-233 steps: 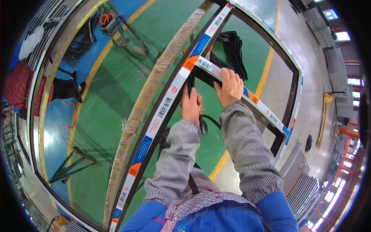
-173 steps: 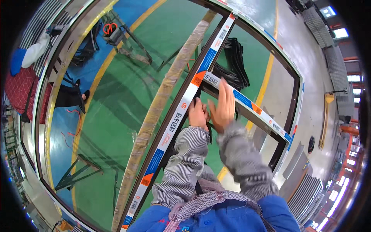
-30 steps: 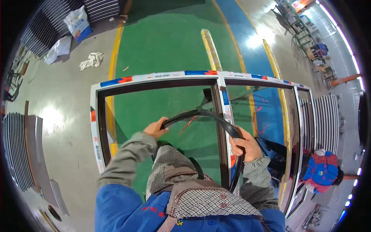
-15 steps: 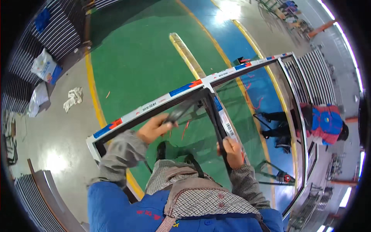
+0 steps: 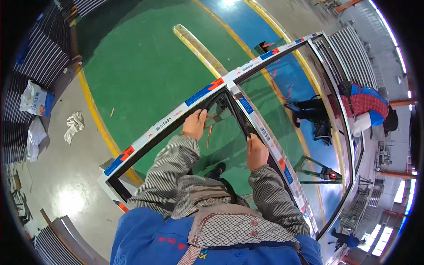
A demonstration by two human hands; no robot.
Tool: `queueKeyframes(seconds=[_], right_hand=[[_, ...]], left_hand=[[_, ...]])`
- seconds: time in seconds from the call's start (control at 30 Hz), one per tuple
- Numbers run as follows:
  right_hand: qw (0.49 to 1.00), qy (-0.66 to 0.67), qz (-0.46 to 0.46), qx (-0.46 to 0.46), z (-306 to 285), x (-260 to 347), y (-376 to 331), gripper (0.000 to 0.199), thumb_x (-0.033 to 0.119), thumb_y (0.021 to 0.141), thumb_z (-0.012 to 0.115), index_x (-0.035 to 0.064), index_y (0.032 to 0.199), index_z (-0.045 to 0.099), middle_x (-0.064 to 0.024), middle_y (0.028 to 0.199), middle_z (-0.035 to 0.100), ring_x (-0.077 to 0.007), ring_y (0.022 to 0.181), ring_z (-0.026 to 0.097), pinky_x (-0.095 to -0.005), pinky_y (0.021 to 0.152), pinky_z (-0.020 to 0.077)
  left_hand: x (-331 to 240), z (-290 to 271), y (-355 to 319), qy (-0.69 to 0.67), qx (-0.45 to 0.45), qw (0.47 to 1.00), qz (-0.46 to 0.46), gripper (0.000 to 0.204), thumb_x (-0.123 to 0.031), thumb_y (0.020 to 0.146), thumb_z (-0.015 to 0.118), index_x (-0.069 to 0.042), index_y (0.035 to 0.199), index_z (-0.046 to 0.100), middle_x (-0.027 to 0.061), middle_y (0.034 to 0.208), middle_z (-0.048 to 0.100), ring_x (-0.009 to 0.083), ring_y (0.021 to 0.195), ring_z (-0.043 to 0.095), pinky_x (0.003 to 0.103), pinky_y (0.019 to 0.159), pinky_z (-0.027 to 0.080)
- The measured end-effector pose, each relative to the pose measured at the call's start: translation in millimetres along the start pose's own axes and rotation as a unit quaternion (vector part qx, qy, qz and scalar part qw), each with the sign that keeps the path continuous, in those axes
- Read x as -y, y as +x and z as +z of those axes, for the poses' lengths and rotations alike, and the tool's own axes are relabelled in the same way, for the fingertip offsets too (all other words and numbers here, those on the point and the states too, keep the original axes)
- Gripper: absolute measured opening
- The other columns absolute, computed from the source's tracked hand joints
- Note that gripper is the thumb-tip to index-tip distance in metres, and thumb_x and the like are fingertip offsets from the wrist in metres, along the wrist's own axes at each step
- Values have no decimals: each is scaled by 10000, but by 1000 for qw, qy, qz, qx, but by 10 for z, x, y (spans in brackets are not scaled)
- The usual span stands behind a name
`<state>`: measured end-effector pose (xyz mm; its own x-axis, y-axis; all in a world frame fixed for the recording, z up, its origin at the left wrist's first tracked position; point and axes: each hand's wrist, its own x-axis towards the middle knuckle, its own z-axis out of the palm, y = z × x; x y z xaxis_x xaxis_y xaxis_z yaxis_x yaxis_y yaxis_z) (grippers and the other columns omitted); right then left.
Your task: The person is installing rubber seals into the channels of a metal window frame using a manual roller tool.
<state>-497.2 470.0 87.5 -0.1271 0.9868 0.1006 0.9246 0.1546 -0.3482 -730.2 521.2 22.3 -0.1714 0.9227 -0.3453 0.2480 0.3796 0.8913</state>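
Observation:
A large window-like frame [image 5: 169, 115], wrapped in white, blue and red printed film, spans the view in front of me. A black flexible strip [image 5: 239, 115] runs along the inner edge of its middle bar [image 5: 270, 148] and bends at the corner near the far rail. My right hand [image 5: 257, 153] is closed on this strip, thumb up, beside the bar. At the inner edge of the far rail, my left hand [image 5: 193, 125] is closed on the strip's other stretch, left of the corner. Its fingertips are partly hidden against the dark edge.
Another person [image 5: 364, 106] in a red checked top bends beyond the frame's right side. A yellow-edged beam [image 5: 198, 49] lies under the far rail. A white cloth [image 5: 74, 126] and bags [image 5: 36, 99] lie on the left floor. A green stand [image 5: 320, 171] is at right.
My left hand has brought its stretch of strip up against the far rail. My right hand has slid up the middle bar toward the corner. The view has shifted; the other person has straightened somewhat.

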Motion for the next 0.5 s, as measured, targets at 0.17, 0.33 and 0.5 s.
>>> queueKeyframes(seconds=[0.17,0.33,0.5], right_hand=[[993,-78,65,61,239,-51,143,185,248,937,467,77,897,525,-172,742,613,-383,678,598,-498,587,451],[992,-72,77,66,327,-152,268,201,251,938,457,69,866,503,-181,741,610,-397,683,592,-509,595,448],[994,-57,88,39,398,-264,349,217,252,934,465,60,851,521,-185,727,607,-394,701,597,-494,605,453]], left_hand=[[188,244,301,-54,22,997,-41,457,-442,942,427,-68,907,687,26,542,523,114,502,496,297,501,396],[207,340,380,-156,16,980,-120,435,-425,941,438,-73,956,693,39,622,603,119,510,511,297,528,440],[5,373,325,-251,62,948,-188,471,-438,927,461,-28,914,693,14,516,462,129,396,399,302,397,341]])
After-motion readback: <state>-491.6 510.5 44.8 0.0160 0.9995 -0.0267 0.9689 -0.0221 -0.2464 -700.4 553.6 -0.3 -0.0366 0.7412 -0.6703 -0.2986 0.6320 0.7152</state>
